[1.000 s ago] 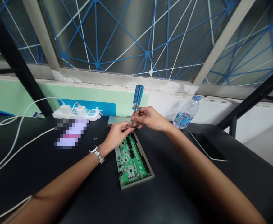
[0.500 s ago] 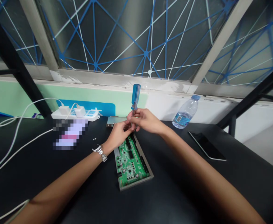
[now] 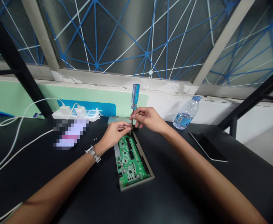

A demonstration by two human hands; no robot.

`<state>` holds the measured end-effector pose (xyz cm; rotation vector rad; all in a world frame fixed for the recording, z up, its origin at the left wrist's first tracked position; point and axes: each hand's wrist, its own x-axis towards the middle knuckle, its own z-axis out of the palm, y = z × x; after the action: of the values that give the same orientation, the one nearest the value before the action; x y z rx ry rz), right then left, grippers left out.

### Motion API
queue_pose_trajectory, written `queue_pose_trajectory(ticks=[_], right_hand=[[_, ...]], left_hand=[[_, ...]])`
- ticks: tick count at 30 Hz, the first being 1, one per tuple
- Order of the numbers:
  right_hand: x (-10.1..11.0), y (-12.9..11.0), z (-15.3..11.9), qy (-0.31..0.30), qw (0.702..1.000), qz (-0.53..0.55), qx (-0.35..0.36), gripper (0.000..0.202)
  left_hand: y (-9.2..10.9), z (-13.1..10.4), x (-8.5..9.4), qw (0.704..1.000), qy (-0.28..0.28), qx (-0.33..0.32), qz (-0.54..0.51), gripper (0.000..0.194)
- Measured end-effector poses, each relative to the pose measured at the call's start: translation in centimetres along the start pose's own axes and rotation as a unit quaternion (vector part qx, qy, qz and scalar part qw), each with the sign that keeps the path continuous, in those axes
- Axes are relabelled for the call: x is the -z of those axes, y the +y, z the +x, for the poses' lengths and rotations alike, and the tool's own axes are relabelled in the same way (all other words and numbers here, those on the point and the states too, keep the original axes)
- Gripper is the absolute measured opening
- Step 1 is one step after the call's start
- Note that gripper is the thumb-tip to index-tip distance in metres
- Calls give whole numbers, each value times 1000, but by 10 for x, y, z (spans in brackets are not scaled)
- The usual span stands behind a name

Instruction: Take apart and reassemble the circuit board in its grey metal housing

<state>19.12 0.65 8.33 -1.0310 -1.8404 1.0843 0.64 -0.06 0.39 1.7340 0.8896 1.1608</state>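
A screwdriver (image 3: pixel 135 95) with a clear blue handle stands nearly upright, its shaft pointing down at the far end of a green circuit board (image 3: pixel 132 165). The board lies in a shallow metal tray (image 3: pixel 136 184). With thumb and fingers, my right hand (image 3: pixel 147 119) pinches the shaft just below the handle. My left hand (image 3: pixel 116 132), a metal watch on its wrist, has thumb and fingertips closed about the lower shaft. The fingers partly cover the tip area, so the contact point is unclear.
Two tiny shiny pieces (image 3: pixel 95 139) lie left of the board. Behind are a metal plate (image 3: pixel 114 119) and a white power strip (image 3: pixel 92 115) with cables. To the right stand a water bottle (image 3: pixel 185 115) and a dark phone (image 3: pixel 207 146). A blurred-out item (image 3: pixel 72 133) lies left.
My left hand has shifted left and slightly down, apart from my right hand, baring more of the screwdriver's shaft. My right hand stays on the shaft.
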Motion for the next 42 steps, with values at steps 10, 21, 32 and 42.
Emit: queue_pose_trajectory(ticks=[10, 21, 32, 42], right_hand=[[-16, -4, -4, -22, 999, 32, -2, 11], [-15, 1, -4, 33, 999, -2, 5, 25], [-1, -10, -5, -44, 999, 6, -10, 16], [-20, -11, -8, -36, 999, 3, -8, 14]], left_hand=[[-2, 4, -11, 998, -11, -54, 30, 11], [0, 6, -20, 999, -26, -15, -43, 19], [3, -1, -1, 1000, -9, -27, 14, 15], [-3, 6, -16, 997, -27, -64, 44, 19]])
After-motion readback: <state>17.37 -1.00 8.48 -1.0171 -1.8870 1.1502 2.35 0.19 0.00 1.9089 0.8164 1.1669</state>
